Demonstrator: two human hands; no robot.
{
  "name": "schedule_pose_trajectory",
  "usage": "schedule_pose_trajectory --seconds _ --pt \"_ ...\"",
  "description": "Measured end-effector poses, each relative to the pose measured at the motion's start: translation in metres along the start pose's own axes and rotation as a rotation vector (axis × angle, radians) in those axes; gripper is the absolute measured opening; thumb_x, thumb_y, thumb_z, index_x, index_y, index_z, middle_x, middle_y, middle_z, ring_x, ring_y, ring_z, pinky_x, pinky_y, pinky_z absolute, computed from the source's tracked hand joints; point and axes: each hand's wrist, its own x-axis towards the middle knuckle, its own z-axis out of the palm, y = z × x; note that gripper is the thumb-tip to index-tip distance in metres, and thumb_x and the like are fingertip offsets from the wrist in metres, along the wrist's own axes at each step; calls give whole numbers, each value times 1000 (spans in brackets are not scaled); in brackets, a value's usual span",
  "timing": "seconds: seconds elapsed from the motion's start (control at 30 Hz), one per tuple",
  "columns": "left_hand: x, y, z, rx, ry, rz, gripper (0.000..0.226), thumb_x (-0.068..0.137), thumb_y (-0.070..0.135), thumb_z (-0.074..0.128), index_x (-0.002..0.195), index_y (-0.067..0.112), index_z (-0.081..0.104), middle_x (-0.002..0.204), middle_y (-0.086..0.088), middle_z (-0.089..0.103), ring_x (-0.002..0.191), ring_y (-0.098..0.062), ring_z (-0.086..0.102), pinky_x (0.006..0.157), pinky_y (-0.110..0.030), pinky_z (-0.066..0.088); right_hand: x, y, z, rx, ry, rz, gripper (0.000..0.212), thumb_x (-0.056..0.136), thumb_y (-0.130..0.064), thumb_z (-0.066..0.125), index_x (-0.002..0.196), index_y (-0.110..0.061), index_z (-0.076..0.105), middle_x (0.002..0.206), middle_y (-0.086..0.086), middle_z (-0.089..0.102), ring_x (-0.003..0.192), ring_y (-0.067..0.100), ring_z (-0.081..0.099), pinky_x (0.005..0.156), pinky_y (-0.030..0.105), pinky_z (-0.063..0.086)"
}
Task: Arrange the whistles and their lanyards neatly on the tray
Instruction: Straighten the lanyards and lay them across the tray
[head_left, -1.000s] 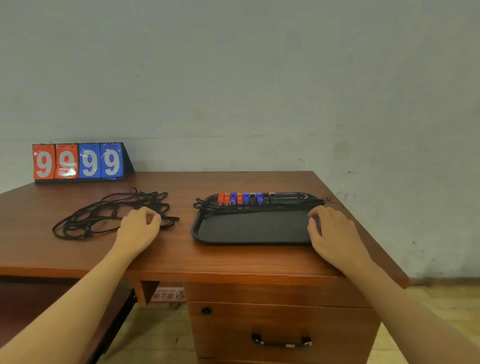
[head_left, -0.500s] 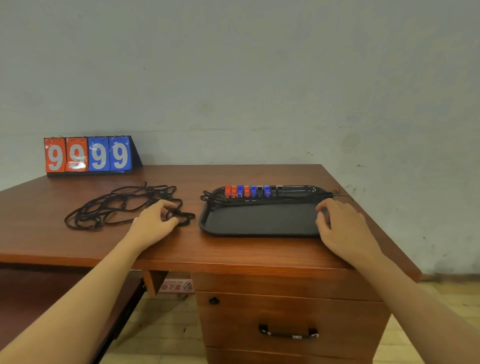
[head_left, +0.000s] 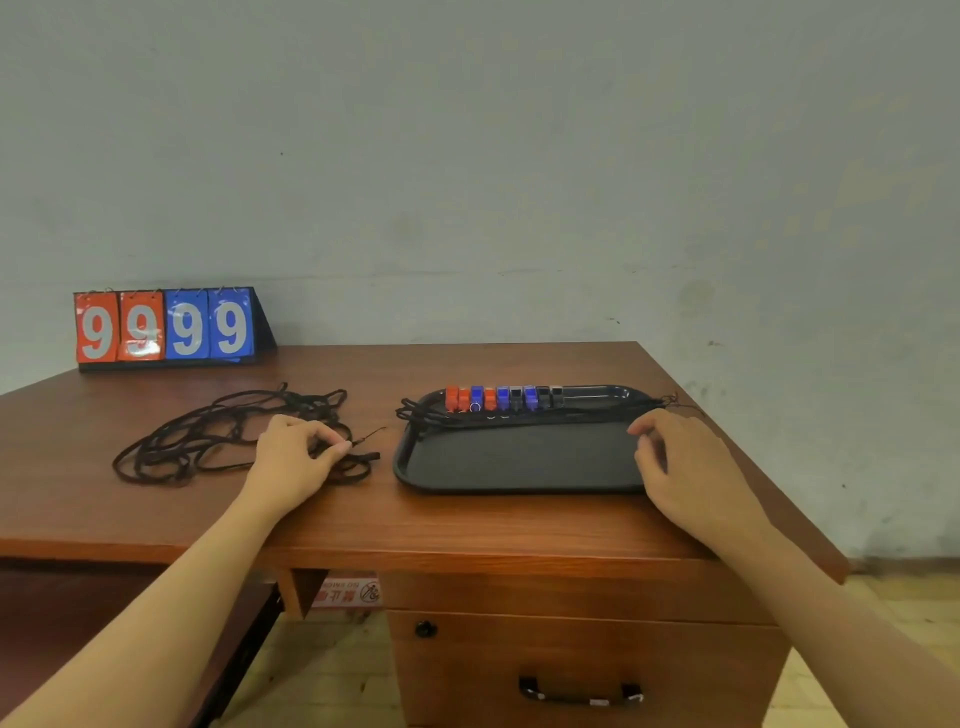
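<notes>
Nine whistles placed: a row of whistles (head_left: 501, 399), orange, blue and black, stands side by side along the far rim of the tray (head_left: 519, 457); the far right stretch of that rim holds none.
Lanyards on tray: a bundle of black cords (head_left: 524, 417) runs the width of the tray just in front of the row, with loops spilling over the left rim and thin ends poking past the right corner; how many cords it holds cannot be told.
Lanyards left out: a loose tangle of black lanyards (head_left: 218, 436) lies on the bench (head_left: 467, 525), left of the tray and apart from it.
Tray floor: the near part is bare, dark and flat.
Left hand: the left hand (head_left: 293, 462) rests on the tangle's right edge; its grip is narrow, thumb and forefinger pinching one cord near its end.
Right hand: the right hand (head_left: 685, 467) sits at the tray's right rim, fingers loosely bent, holding nothing.
Done, by my reading: the whistles look sorted, and part of the cords is laid out.
Left to do: the tangle must be separated strand by strand and laid on the tray; knots may slow this.
Elsewhere: a flip scoreboard (head_left: 166, 327) reading 99 99 stands at the bench's far left.
</notes>
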Motion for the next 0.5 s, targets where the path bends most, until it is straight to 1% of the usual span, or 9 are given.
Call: schedule_pose_trajectory --seconds 0.07,0.1,0.17,0.23,0.27,0.33,0.37,0.43,0.5 --pt "-2 6 0 4 84 39 6 92 42 69 92 36 70 116 -1 68 119 -27 57 106 -52 37 -1 0 -1 2 3 -1 18 99 -23 52 115 -27 61 94 -12 61 89 6 55 87 40 52" --pt "-5 8 -1 -43 110 39 4 93 41 67 94 38 68 116 1 68 121 -27 56 108 -54 36 -1 -1 -1 3 5 -1 18 99 -23 52 115 -27 61 94 -12 60 89 6 55 87 39 52" --pt "-9 9 -4 -170 136 55 5 93 49 62 93 44 63 114 6 67 122 -26 55 106 -59 42 -2 0 -1 4 8 2 18 99 -23 52 115 -27 61 94 -13 60 88 5 55 86 37 52" --pt "-12 10 -5 -246 170 89 8 92 51 59 94 44 62 109 10 68 118 -21 59 103 -61 45 -2 0 -1 0 1 7 19 99 -24 52 116 -28 61 94 -12 60 86 5 55 85 36 53" --pt "-15 15 -6 -235 192 97 7 92 48 61 94 41 62 110 12 66 118 -21 57 104 -61 42 -1 0 -2 -1 -5 9 19 99 -24 52 116 -28 61 94 -12 60 86 5 55 85 36 53" --pt "-23 25 -7 -153 243 112 3 94 38 65 94 38 62 114 16 58 125 -26 47 105 -59 33 -1 -1 -2 3 -7 12 18 99 -25 52 115 -29 60 95 -12 60 88 5 55 85 36 54" --pt "-26 30 -7 -131 265 145 8 94 34 66 93 39 61 115 16 56 127 -28 44 104 -59 32 -1 -1 -3 4 -5 9 18 100 -26 52 115 -29 60 96 -12 60 89 5 55 86 36 54" --pt "-32 47 -6 -129 284 229 13 95 31 64 92 41 58 112 17 60 123 -22 49 107 -56 32 -1 -2 -3 -1 -7 -11 16 100 -29 52 114 -30 59 98 -13 59 93 5 53 87 35 52" --pt "-36 74 0 -154 242 324 10 97 30 61 96 39 57 100 18 67 112 -11 58 109 -47 29 -1 -2 -3 4 -14 -52 16 100 -35 52 114 -32 57 97 -16 57 96 5 51 89 35 50"
